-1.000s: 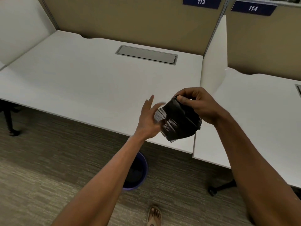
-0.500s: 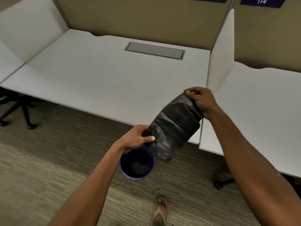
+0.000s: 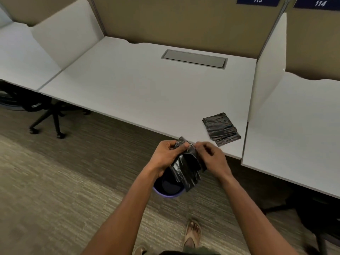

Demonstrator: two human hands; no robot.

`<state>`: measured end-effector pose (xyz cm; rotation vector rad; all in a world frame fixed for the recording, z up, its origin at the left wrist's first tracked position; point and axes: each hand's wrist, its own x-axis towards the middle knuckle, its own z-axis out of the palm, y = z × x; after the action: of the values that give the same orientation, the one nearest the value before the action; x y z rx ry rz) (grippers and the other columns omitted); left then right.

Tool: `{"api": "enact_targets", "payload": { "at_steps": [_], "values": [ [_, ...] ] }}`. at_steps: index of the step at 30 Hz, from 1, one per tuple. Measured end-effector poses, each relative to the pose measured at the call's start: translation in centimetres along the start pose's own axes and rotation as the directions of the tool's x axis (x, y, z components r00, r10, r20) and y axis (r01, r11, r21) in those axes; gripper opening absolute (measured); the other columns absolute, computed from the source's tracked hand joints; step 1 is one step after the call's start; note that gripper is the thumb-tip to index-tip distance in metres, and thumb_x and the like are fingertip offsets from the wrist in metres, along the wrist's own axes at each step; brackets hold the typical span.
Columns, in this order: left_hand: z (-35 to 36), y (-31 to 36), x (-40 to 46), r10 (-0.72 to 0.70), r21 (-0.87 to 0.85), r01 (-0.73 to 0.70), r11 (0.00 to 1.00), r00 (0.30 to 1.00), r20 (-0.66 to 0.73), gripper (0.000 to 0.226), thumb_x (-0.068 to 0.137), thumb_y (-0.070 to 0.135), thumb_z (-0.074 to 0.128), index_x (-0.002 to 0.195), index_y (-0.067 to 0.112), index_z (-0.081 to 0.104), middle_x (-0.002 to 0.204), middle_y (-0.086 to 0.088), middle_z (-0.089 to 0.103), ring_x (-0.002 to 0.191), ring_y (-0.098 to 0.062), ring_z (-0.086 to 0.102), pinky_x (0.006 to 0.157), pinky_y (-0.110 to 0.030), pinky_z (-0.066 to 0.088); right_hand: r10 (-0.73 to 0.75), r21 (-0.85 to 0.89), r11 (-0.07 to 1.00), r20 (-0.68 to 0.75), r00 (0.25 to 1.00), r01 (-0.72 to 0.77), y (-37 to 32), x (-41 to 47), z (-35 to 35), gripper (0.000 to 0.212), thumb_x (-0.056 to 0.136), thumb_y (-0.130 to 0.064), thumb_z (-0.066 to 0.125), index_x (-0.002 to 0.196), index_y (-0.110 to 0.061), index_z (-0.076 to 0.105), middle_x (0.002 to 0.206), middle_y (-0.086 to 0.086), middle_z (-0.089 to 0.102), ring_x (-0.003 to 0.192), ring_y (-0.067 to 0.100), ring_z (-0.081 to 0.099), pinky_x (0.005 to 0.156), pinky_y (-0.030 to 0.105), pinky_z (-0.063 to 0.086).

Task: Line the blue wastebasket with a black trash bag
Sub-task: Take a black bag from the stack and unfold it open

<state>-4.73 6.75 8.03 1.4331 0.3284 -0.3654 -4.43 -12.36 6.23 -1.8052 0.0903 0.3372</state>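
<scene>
Both hands had drawn together since half a second earlier, when they were well apart with the bag stretched slantwise between them. Going from the left, an office chair point(image 3: 49, 115) stood tucked under the neighbouring desk, well apart from the work. Nearer the middle, the left hand point(image 3: 166, 156) was curled about the upper edge of the black trash bag point(image 3: 185, 166), thumb and fingertips pressed onto the plastic. Just beside it, the right hand point(image 3: 211, 159) pinched the same edge, its fingers bent close together, so the two grips almost met at the top of the bag. That looked like a search for the mouth of the bag, rubbing the layers to part them; the bag was not yet opened. It hung bunched and creased directly over the blue wastebasket point(image 3: 168, 194), which stood on the carpet below the hands, its inside dark and partly hidden. Further right, a stack of folded black bags point(image 3: 221, 128) lay on the white desk point(image 3: 147, 85) near its front edge.
</scene>
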Motion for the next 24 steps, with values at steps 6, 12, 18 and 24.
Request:
{"api": "enact_targets", "payload": {
  "at_steps": [6,12,18,24],
  "values": [
    [-1.9,0.7,-2.3,0.041,0.096,-0.041,0.995,0.999,0.002,0.064,0.072,0.059,0.083,0.095,0.0,0.076,0.074,-0.003,0.076,0.063,-0.012,0.071,0.056,-0.022,0.055,-0.17,0.031,0.985,0.114,0.979,0.167,-1.7,-4.4,2.1,0.032,0.085,-0.04,0.083,0.116,-0.034,0.075,0.111,-0.01,0.078,0.106,0.009,0.074,0.092,0.032,0.06],
    [-7.5,-0.1,-5.6,0.074,-0.011,-0.073,0.997,0.988,0.133,0.045,0.075,0.055,0.088,0.102,0.02,0.08,0.093,-0.003,0.076,0.084,-0.015,0.074,0.07,-0.026,0.06,0.07,0.473,0.881,-0.092,0.993,-0.018,-2.5,-3.7,0.7,0.018,0.087,-0.021,0.077,0.104,-0.027,0.078,0.105,-0.001,0.081,0.096,0.015,0.078,0.078,0.031,0.062],
    [-12.2,-0.5,-8.6,0.073,-0.212,-0.04,0.976,0.986,0.147,0.032,0.083,0.01,0.079,0.115,0.015,0.078,0.113,-0.014,0.078,0.099,-0.023,0.077,0.082,-0.033,0.065,0.302,0.567,0.816,-0.26,0.917,-0.108,0.0,-0.1,-0.1,0.038,0.093,-0.013,0.075,0.13,-0.013,0.068,0.125,0.007,0.073,0.116,0.025,0.069,0.102,0.045,0.056],
    [-13.9,1.3,-10.4,0.064,-0.198,-0.057,0.979,0.998,0.027,0.033,0.08,0.008,0.074,0.112,0.006,0.072,0.097,-0.012,0.08,0.08,-0.018,0.078,0.07,-0.03,0.066,0.406,0.439,0.859,-0.266,0.874,-0.265,4.1,1.1,-0.2,0.035,0.091,-0.014,0.077,0.125,-0.016,0.069,0.123,0.008,0.072,0.113,0.027,0.068,0.103,0.049,0.056]
  ]
}}
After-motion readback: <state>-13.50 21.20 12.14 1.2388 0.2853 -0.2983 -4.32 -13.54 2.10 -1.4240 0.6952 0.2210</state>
